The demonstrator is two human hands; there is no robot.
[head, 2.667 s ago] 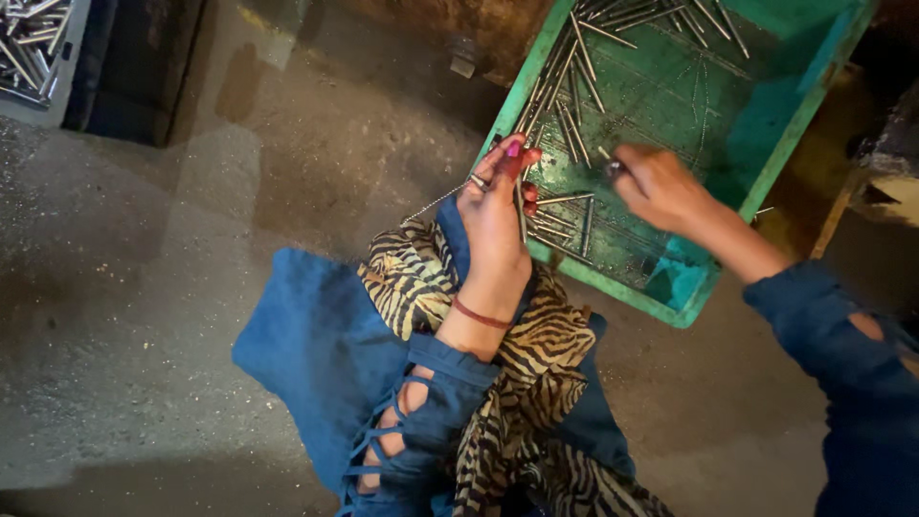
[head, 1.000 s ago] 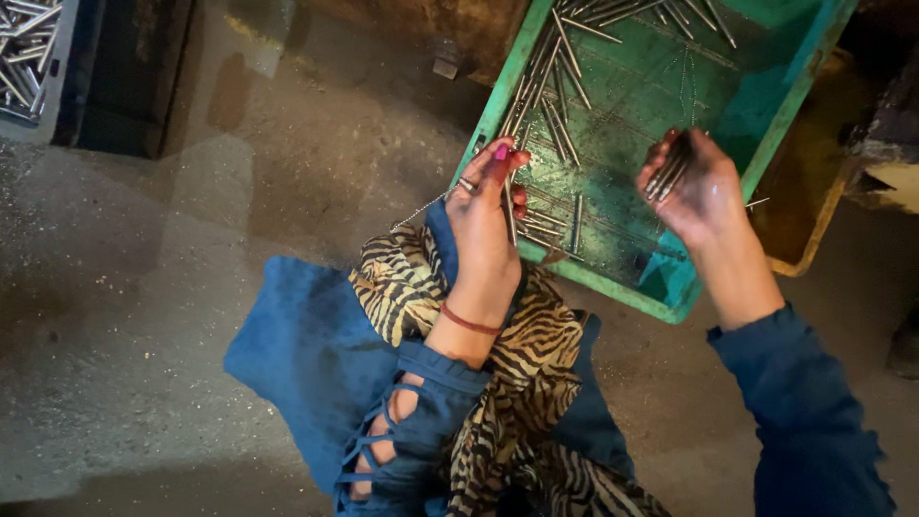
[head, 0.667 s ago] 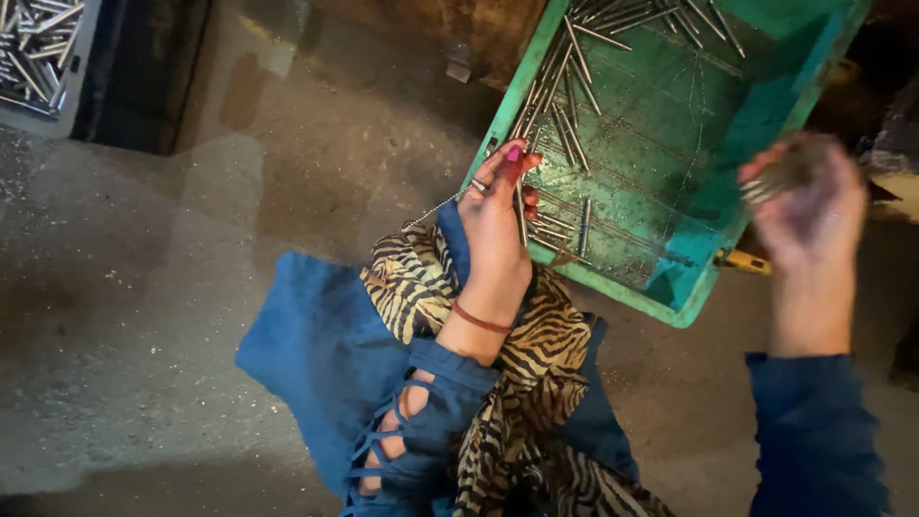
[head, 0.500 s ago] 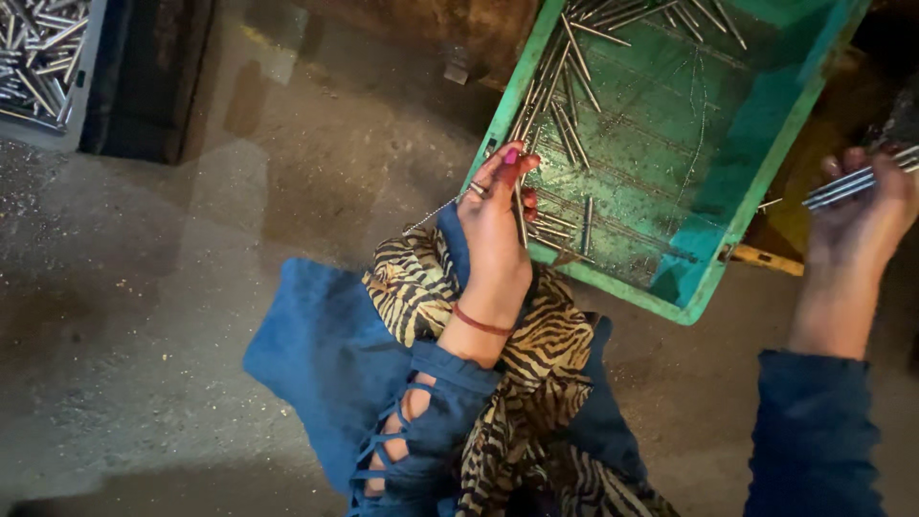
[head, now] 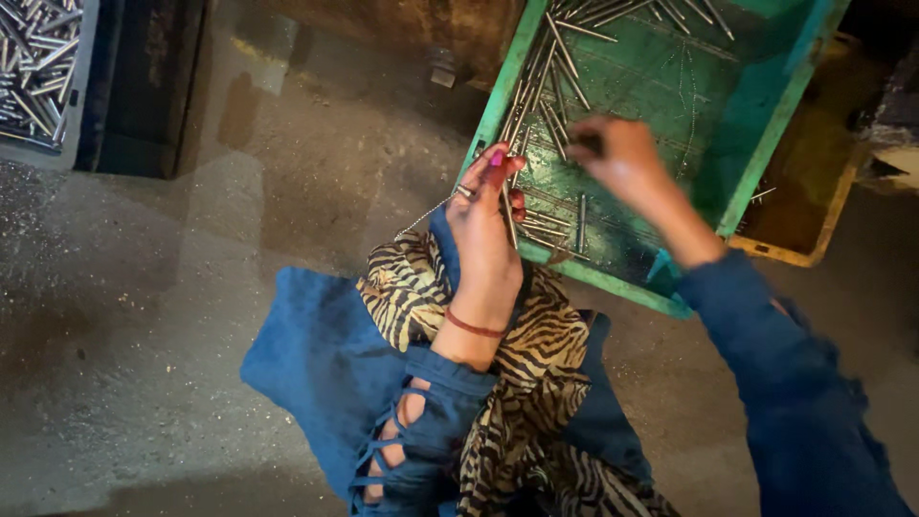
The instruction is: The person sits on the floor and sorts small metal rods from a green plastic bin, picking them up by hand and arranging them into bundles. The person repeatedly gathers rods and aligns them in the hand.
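Concrete floor [head: 191, 316], grey and stained, fills most of the view from above. Blue cloth [head: 316, 373] spreads over the person's lap, overlaid by a tiger-striped scarf [head: 536, 383]. Ahead lies a green plastic tray [head: 756, 144], tilted, its floor scattered with thin metal pins [head: 555, 77]. Beside its right edge sits a yellow container [head: 814, 220], partly hidden. At the upper left corner, well apart, a grey bin [head: 38, 77] holds a dense heap of similar pins.

Left hand [head: 483, 230], with a ring and a red thread at the wrist, rises upright at the tray's near-left edge; its fingers are curled around one slim pin [head: 507, 215] held roughly vertical.

Right hand [head: 617, 158], blurred, reaches over the tray's middle, fingertips pinched together just above the loose pins; whether anything lies between them cannot be told.
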